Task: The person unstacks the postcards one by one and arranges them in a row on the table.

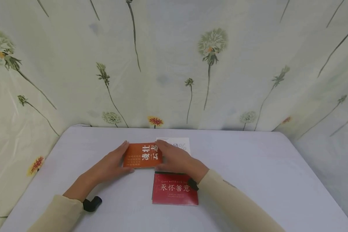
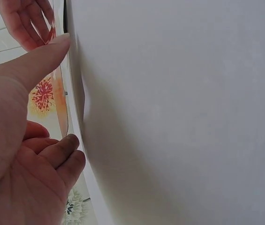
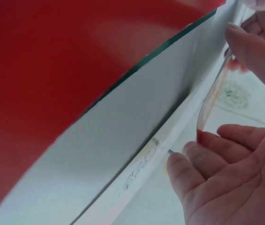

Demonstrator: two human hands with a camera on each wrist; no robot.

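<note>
An orange card (image 1: 134,153) with white Chinese characters is held between both hands over the table in the head view. My left hand (image 1: 108,166) grips its left end, with fingers at the top corner and the thumb along the lower edge. At the other end my right hand (image 1: 175,158) holds it the same way, covering part of the right edge. The card shows thin and edge-on, slightly bowed, in the right wrist view. Below the right hand lies a red card (image 1: 174,197) with white lettering. A white printed card (image 1: 184,142) lies behind that hand, partly hidden by it.
A white cloth covers the table (image 1: 249,167). Behind it rises a pale curtain (image 1: 168,64) printed with dandelions. The right forearm sleeve (image 1: 235,199) passes over the table's right side, beside the red card.
</note>
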